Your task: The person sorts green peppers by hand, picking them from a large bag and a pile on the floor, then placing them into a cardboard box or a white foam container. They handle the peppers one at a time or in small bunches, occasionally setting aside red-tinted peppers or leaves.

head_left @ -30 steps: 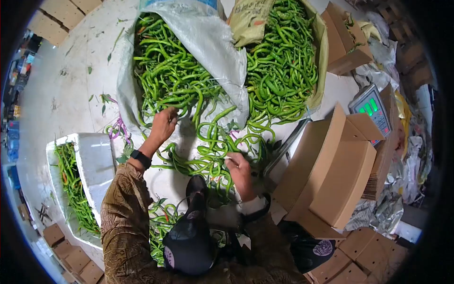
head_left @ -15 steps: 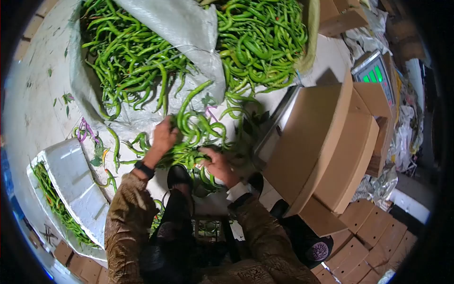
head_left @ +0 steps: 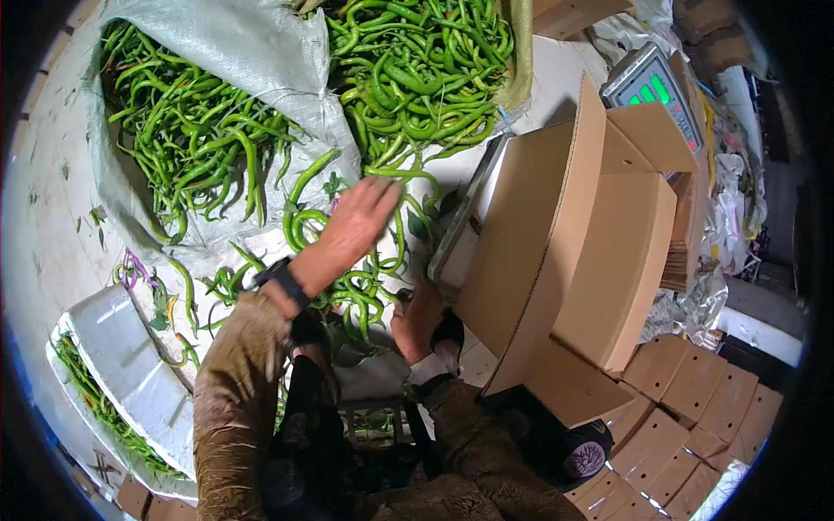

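Observation:
My left hand (head_left: 358, 221) reaches over the loose green peppers (head_left: 354, 293) on the floor, its fingers extended near a curved pepper below the sacks. My right hand (head_left: 417, 319) is low beside the same peppers, close to the open cardboard box (head_left: 539, 217); its fingers are curled, and anything in them is too small or hidden to name. Behind the hands, a white woven sack (head_left: 252, 52) lies open with green peppers (head_left: 191, 130) in it. A second heap of peppers (head_left: 417, 69) fills a yellowish sack (head_left: 519, 52).
A white foam box (head_left: 130, 365) with peppers stands at the left. At the right are a scale display (head_left: 651, 91), crumpled plastic (head_left: 730, 208) and stacked brown boxes (head_left: 686, 391). My knees and shoes are below the hands.
My left hand has moved right and away from me, over the peppers. My right hand has shifted slightly right, toward the box. The whole view has shifted, so the sacks appear further left.

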The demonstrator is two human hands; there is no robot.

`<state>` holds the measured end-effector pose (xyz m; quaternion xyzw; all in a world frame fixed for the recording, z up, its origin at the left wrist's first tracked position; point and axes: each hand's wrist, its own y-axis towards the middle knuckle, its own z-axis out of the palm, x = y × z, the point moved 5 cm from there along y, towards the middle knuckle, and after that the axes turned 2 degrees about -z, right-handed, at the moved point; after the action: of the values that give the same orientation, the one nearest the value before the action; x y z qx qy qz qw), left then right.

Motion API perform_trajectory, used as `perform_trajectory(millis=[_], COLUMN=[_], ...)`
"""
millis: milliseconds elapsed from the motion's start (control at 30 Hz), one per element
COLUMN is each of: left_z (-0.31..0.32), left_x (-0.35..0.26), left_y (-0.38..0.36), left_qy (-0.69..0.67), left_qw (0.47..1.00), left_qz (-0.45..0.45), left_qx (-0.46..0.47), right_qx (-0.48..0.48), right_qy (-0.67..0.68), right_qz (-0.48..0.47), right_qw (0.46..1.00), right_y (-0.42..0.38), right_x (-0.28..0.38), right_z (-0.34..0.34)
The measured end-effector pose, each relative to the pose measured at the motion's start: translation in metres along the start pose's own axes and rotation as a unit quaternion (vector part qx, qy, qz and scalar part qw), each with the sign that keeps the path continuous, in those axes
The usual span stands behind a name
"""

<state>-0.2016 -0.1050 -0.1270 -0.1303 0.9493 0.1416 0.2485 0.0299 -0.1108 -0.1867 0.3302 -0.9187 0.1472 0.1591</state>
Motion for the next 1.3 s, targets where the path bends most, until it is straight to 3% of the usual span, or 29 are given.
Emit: perform_trajectory(millis=[67,133,167,200,267,333,367,433,467,533,567,600,633,667,733,800,833,900,967,1000,1033,1067,1133,1200,1267,1300], left_z=[0.039,0.060,0.070,0.078,0.084,0.078,0.075,0.048,0.033,0.005,-0.003,-0.029,-0.047,-0.061,-0.076,-0.062,-0.049,-0.031,-0.027,-0.021,-0.024,-0.021,-0.020,-0.026,-0.028,-0.027], left_x=[0.005,0.007,0.010,0.008,-0.001,-0.004,-0.003,-0.005,-0.006,0.000,0.008,0.002,-0.001,-0.001,0.005,0.022,0.032,0.047,0.043,0.045,0.044,0.045,0.042,0.037,0.034,0.034], left_y=[0.027,0.031,0.030,0.024,0.002,-0.018,-0.030,-0.048,-0.056,-0.072,-0.085,-0.089,-0.100,-0.116,-0.146,-0.186,-0.204,-0.234,-0.242,-0.250,-0.253,-0.258,-0.251,-0.244,-0.242,-0.248], left_qy=[0.124,0.155,0.185,0.188,0.233,0.198,0.165,0.084,0.040,-0.173,-0.300,-0.432,-0.536,-0.629,-0.798,-0.811,-0.808,-0.835,-0.812,-0.803,-0.847,-0.847,-0.854,-0.851,-0.810,-0.819], left_qw=[0.992,0.986,0.975,0.975,0.969,0.978,0.981,0.983,0.984,0.970,0.919,0.819,0.746,0.659,0.482,0.390,0.374,0.322,0.307,0.298,0.298,0.293,0.277,0.264,0.315,0.333], left_qz=[-0.007,-0.039,-0.072,-0.069,-0.033,-0.029,-0.046,-0.090,-0.124,-0.165,-0.248,-0.362,-0.392,-0.413,-0.357,-0.409,-0.426,-0.428,-0.450,-0.458,-0.396,-0.398,-0.399,-0.405,-0.448,-0.436], left_qx=[-0.011,0.043,0.095,0.098,0.072,0.066,0.087,0.135,0.119,0.038,0.061,0.111,0.055,-0.005,-0.055,-0.152,-0.160,-0.125,-0.209,-0.239,-0.193,-0.196,-0.190,-0.204,-0.210,-0.167], right_qx=[0.004,-0.026,0.028,0.081,0.098,0.206,0.156,0.170,0.184,0.180,0.229,0.264,0.284,0.279,0.346,0.384,0.414,0.354,0.318,0.274,0.228,0.232,0.137,0.135,0.161,0.171], right_qy=[-0.096,-0.034,-0.035,-0.033,-0.021,-0.053,-0.052,0.023,0.097,0.138,0.367,0.569,0.628,0.611,0.542,0.513,0.483,0.559,0.593,0.573,0.551,0.548,0.329,0.324,0.298,0.321], right_qz=[0.062,0.069,0.116,0.163,0.181,0.121,0.059,0.045,0.035,0.003,0.103,0.195,0.149,0.101,0.052,0.029,0.012,0.055,0.069,0.073,0.076,0.079,-0.003,0.003,-0.100,-0.137], right_qw=[0.993,0.997,0.992,0.983,0.978,0.970,0.985,0.984,0.977,0.974,0.896,0.754,0.709,0.734,0.764,0.767,0.771,0.748,0.737,0.769,0.799,0.800,0.934,0.936,0.936,0.921], right_y=[-0.014,-0.021,-0.022,-0.024,-0.008,0.004,0.003,-0.007,-0.013,-0.020,-0.023,-0.024,-0.011,-0.003,0.012,0.016,0.013,0.016,0.017,0.020,0.021,0.018,0.021,0.018,0.018,0.019], right_x=[-0.025,-0.054,-0.070,-0.081,-0.073,-0.059,-0.058,-0.059,-0.056,-0.030,-0.020,0.001,0.034,0.047,0.081,0.103,0.109,0.094,0.080,0.074,0.069,0.069,0.073,0.088,0.135,0.152], right_z=[0.007,0.019,0.031,0.038,0.021,0.020,0.029,0.051,0.061,0.052,0.053,0.047,0.010,-0.003,-0.037,-0.057,-0.059,-0.044,-0.025,-0.020,-0.016,-0.010,-0.012,-0.017,-0.032,-0.032])
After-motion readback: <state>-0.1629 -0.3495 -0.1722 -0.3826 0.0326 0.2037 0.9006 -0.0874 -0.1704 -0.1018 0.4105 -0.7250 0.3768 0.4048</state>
